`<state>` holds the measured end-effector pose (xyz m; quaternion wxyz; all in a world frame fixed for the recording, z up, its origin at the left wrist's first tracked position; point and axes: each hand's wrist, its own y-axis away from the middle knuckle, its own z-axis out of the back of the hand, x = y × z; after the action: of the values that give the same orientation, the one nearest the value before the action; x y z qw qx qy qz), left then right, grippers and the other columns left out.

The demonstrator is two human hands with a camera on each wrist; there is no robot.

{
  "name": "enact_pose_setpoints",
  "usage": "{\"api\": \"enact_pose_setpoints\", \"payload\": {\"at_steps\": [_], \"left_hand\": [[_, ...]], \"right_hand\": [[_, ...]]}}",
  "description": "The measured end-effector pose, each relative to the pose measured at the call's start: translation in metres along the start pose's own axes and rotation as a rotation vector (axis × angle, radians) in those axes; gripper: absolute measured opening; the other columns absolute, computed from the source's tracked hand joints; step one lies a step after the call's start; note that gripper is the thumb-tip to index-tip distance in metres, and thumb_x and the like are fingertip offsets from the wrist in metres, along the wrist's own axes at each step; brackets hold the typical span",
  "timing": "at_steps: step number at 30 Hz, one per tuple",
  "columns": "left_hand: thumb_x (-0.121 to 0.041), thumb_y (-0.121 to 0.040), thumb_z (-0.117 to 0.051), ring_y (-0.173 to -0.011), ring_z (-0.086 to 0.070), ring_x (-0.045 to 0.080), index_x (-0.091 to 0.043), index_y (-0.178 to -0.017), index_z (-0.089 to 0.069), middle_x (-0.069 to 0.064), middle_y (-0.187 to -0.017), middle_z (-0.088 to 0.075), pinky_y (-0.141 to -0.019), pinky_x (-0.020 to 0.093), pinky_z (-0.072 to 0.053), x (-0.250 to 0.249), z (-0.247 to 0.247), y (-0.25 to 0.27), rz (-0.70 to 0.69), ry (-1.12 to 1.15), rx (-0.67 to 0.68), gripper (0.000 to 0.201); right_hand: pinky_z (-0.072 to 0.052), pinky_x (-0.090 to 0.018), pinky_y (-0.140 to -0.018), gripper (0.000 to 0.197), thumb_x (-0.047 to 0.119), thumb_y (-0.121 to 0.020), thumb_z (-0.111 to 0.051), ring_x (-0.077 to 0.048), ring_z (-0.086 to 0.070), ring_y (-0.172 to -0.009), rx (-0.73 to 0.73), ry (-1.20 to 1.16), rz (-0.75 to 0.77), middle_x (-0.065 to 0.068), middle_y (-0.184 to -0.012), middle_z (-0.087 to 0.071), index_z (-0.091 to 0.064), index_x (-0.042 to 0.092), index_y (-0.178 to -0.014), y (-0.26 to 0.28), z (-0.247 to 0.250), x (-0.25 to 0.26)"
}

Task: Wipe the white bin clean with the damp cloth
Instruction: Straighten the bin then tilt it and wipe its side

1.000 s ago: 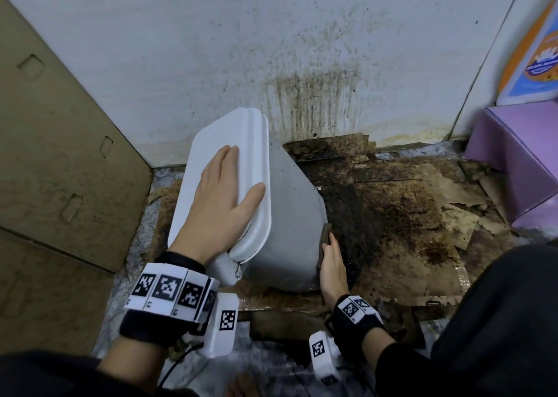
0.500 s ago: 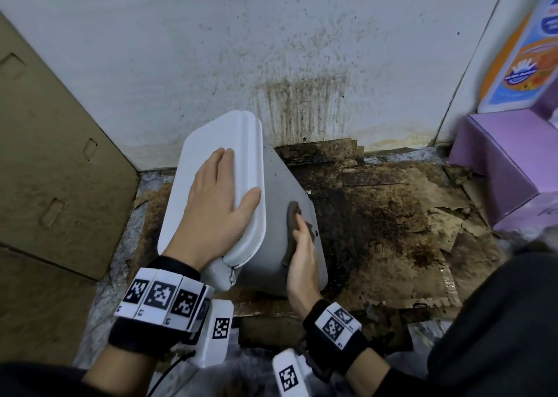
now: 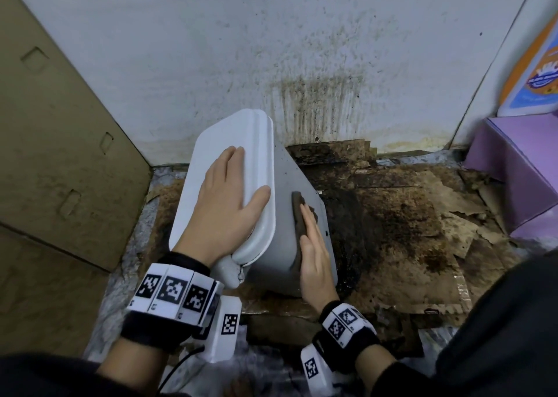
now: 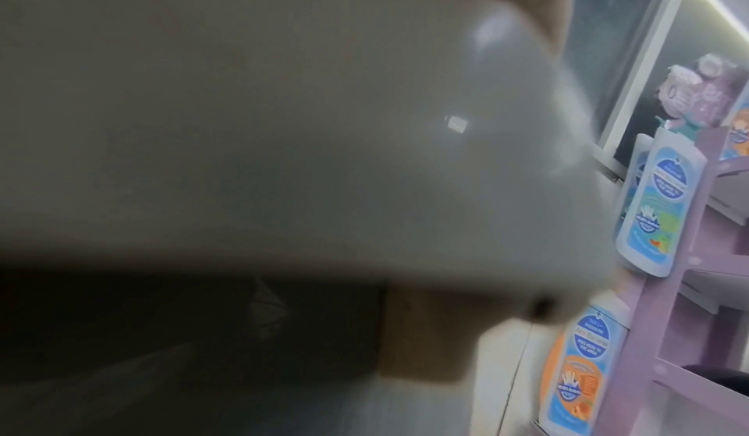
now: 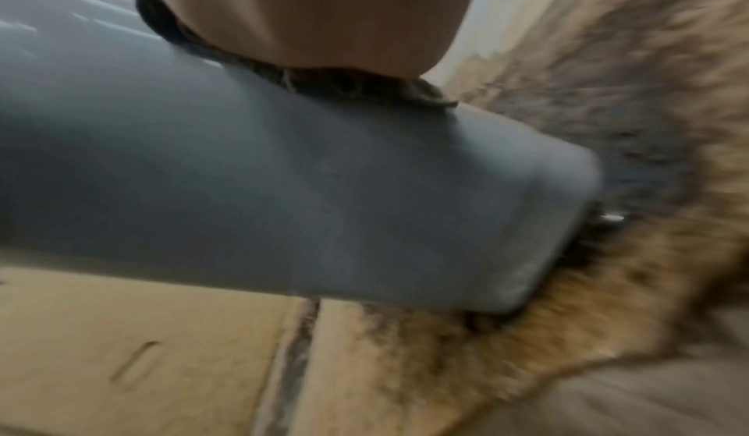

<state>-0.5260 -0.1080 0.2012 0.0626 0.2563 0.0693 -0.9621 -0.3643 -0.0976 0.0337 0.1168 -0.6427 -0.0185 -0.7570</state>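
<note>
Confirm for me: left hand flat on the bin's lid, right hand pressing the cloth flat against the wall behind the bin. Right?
Not quite. The right hand presses the cloth against the side of the bin, not the wall; the head view shows it, and the right wrist view shows the cloth sandwiched between palm and bin. The left hand does lie flat on the lid.

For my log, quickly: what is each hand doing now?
Left hand: open, flat on the white plastic bin.
Right hand: open, straight fingers pressing the dark damp cloth against the bin.
</note>
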Motion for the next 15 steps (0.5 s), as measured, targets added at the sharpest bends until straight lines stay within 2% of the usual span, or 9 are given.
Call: {"api": "enact_pose_setpoints", "payload": {"at_steps": [2,4,7,10,13,15], "left_hand": [[-0.057,-0.092,-0.035,-0.155,-0.004,0.011,-0.017,-0.163,-0.011,-0.002,-0.17,-0.008,-0.126,0.034,-0.007,0.0,0.0,0.001,0.004,0.01,0.006,0.084],[-0.058,-0.092,-0.036,-0.155,-0.005,0.01,-0.018,-0.163,-0.011,-0.003,-0.17,-0.008,-0.125,0.033,-0.006,-0.001,0.001,0.0,0.002,0.019,0.008,0.085],[-0.059,-0.092,-0.036,-0.155,-0.006,0.01,-0.019,-0.163,-0.011,-0.003,-0.17,-0.008,-0.126,0.035,-0.008,-0.003,0.0,0.0,-0.002,0.023,0.006,0.085],[-0.059,-0.093,-0.036,-0.155,-0.005,0.011,-0.018,-0.163,-0.011,-0.003,-0.17,-0.008,-0.126,0.035,-0.008,-0.006,0.0,-0.001,-0.005,0.008,0.016,0.085],[-0.058,-0.093,-0.034,-0.155,-0.003,0.012,-0.017,-0.163,-0.01,-0.001,-0.17,-0.006,-0.126,0.035,-0.007,-0.011,-0.003,-0.002,-0.007,-0.022,0.022,0.085],[-0.057,-0.092,-0.033,-0.155,-0.004,0.014,-0.015,-0.162,-0.011,0.001,-0.17,-0.007,-0.126,0.036,-0.007,-0.014,-0.005,-0.002,-0.012,-0.034,0.017,0.085]], "right_hand": [[-0.014,-0.036,-0.131,0.061,0.042,-0.102,-0.023,0.0,-0.015,-0.158,0.004,0.013,-0.105,0.016,-0.171,-0.023,-0.027,0.032,-0.163,0.001,0.007,-0.02],[-0.012,-0.036,-0.131,0.061,0.04,-0.102,-0.023,-0.001,-0.014,-0.158,0.005,0.024,-0.208,0.013,-0.172,-0.021,-0.025,0.032,-0.162,0.002,0.015,-0.036],[-0.009,-0.03,-0.131,0.051,0.03,-0.112,-0.025,-0.008,-0.014,-0.159,-0.003,0.047,-0.324,0.004,-0.174,-0.018,-0.022,0.028,-0.163,0.003,0.021,-0.051],[-0.012,-0.03,-0.129,0.05,0.02,-0.114,-0.024,-0.012,-0.018,-0.159,-0.016,0.039,-0.376,0.004,-0.173,-0.021,-0.022,0.025,-0.164,0.001,0.022,-0.052],[-0.009,-0.027,-0.128,0.052,0.021,-0.114,-0.023,-0.011,-0.016,-0.159,-0.007,0.028,-0.414,0.006,-0.173,-0.018,-0.02,0.025,-0.165,-0.002,0.02,-0.045],[-0.008,-0.033,-0.131,0.053,0.028,-0.112,-0.023,-0.011,-0.014,-0.159,-0.034,0.009,-0.416,0.005,-0.173,-0.017,-0.02,0.026,-0.165,-0.002,0.018,-0.039]]}}
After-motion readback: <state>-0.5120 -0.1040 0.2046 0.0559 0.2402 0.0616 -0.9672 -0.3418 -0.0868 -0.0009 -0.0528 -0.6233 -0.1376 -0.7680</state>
